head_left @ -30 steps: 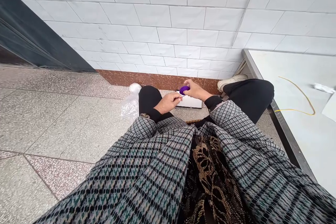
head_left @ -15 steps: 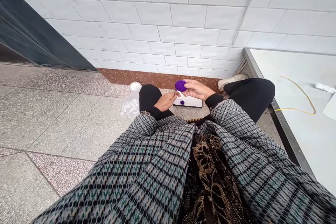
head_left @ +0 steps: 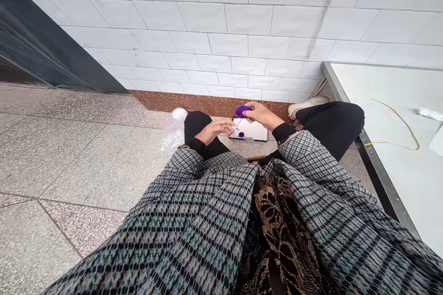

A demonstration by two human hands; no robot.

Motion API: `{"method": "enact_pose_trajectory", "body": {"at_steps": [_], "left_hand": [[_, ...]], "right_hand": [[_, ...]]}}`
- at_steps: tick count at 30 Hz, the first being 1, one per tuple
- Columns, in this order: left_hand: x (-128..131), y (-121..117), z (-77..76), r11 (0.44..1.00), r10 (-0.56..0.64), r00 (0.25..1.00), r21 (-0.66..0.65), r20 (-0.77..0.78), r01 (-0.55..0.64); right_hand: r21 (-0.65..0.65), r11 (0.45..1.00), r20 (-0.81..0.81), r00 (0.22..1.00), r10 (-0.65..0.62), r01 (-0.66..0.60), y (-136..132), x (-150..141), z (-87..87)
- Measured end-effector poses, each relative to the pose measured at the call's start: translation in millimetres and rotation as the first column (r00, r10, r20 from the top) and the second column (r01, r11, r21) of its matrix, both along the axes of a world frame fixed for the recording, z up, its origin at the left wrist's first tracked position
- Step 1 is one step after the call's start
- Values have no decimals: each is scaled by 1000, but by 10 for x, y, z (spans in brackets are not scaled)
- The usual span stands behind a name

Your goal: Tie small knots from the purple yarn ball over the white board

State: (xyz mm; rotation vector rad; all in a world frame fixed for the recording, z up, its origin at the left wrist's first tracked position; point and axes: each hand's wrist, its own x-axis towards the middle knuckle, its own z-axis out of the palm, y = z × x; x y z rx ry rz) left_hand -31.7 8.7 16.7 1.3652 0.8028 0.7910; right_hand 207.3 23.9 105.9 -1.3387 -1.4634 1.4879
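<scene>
A ball of purple yarn (head_left: 242, 111) is pinched in the fingers of my right hand (head_left: 258, 113), above a white rectangular board or box (head_left: 258, 130) with dark edges. From the ball a thin strand slants down towards the fingertips of my left hand (head_left: 215, 131). That hand is open, its fingers stretched out towards the strand; whether they touch it I cannot tell. A small purple yarn piece (head_left: 241, 134) shows against the white surface, close to my left fingertips.
By my left knee lie a white ball (head_left: 179, 114) and a clear plastic bag (head_left: 173, 137) on the floor. A white-topped table (head_left: 391, 120) at the right carries a yellow cord (head_left: 411, 133). The tiled wall (head_left: 228, 46) rises in front.
My left hand has opened from a pinch and drawn slightly left. My right hand has shifted a little to the right with the yarn ball, exposing the strand and more white surface.
</scene>
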Motion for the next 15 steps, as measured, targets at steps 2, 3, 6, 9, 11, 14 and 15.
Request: {"method": "enact_pose_trajectory", "body": {"at_steps": [2, 3, 6, 9, 11, 14, 15], "left_hand": [[-14, 51, -75, 1000, 20, 985, -12, -171, -22], [-7, 80, -99, 997, 75, 961, 43, -265, -66], [85, 149, -84, 926, 310, 880, 326, -360, -192], [301, 122, 23, 916, 298, 943, 322, -151, -238], [476, 56, 93, 956, 225, 973, 181, 53, -231], [655, -53, 132, 965, 250, 952, 38, 178, -261], [675, -82, 127, 962, 267, 952, 16, 151, -272]], "right_hand": [[28, 999, 0, 999, -39, 39, -14, -23, 25], [20, 999, -20, 999, -30, 31, -20, -30, 33], [-42, 998, -124, 991, 46, -52, -35, -37, 29], [-82, 989, -206, 973, 102, -121, -46, -34, 0], [-93, 987, -237, 966, 105, -130, -51, -30, -17], [-98, 988, -268, 959, 92, -122, -44, -24, -21], [-97, 990, -271, 960, 75, -105, -34, -24, -20]]}}
